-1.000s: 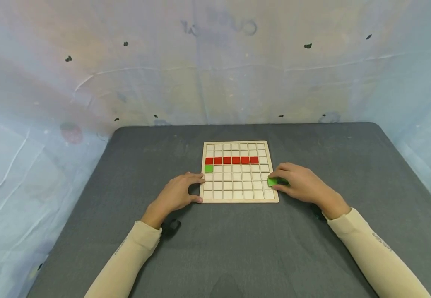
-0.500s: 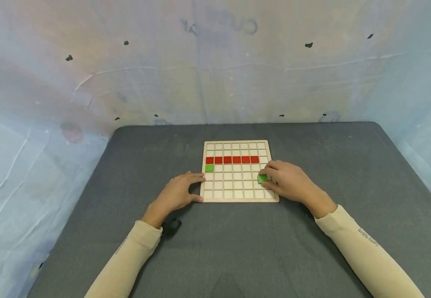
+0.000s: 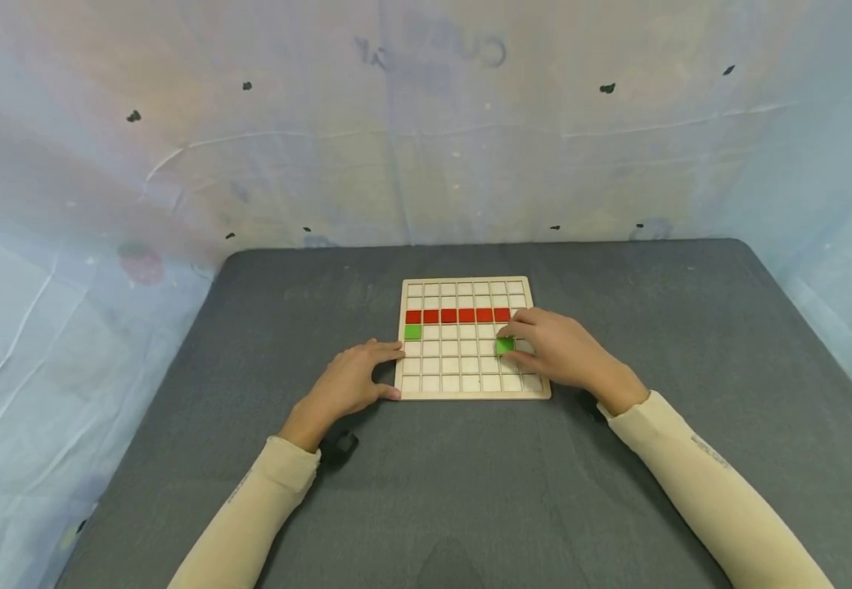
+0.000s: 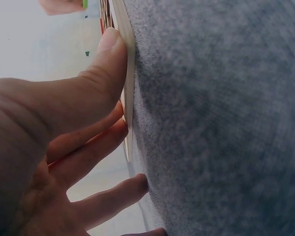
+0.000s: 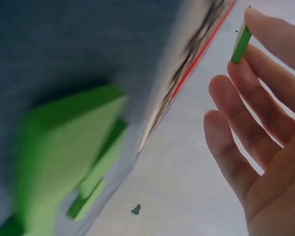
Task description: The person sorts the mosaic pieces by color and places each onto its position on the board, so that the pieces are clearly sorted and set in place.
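My right hand pinches a green square tile between thumb and fingertips. In the right wrist view that green tile is seen edge-on, apart from the board's surface. Beneath it lies a pale wooden grid board. A row of red tiles fills several cells of one row, and a single green tile sits at the left of the row just in front. At the board's left edge rests my left hand, its thumb and straight fingers touching the rim.
Several loose green tiles lie on the dark grey table under my right wrist; the head view hides them. A dark wrist device sits below my left wrist. Behind the table hangs a pale patterned sheet.
My right hand has carried the green tile leftward and slightly away from me, from the board's right edge to over its cells. My left hand has stayed in place.
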